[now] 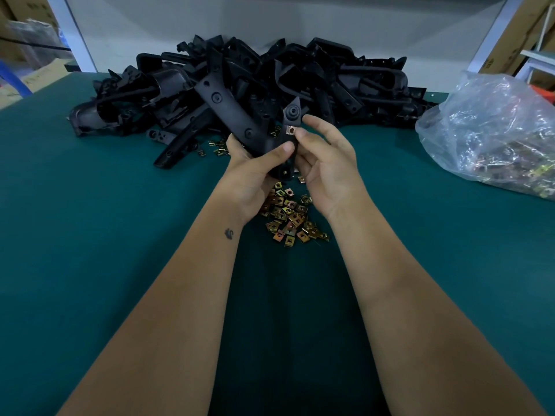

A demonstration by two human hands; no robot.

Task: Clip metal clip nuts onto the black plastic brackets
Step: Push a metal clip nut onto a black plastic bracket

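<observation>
On the green desk (90, 235), a big pile of black brackets (270, 82) lies at the far edge, a clear bag of parts (495, 136) to its right. Loose clip nuts (288, 217) are scattered beneath the wrists. Above them, the left hand (252, 172) grips one bracket (231, 112), while the right hand (327, 163) pinches a clip nut (290, 131) against its tab.

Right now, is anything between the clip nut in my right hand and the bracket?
Nothing visible. The right hand pinches the clip nut right at the edge of the black bracket, which the left hand grips.
</observation>
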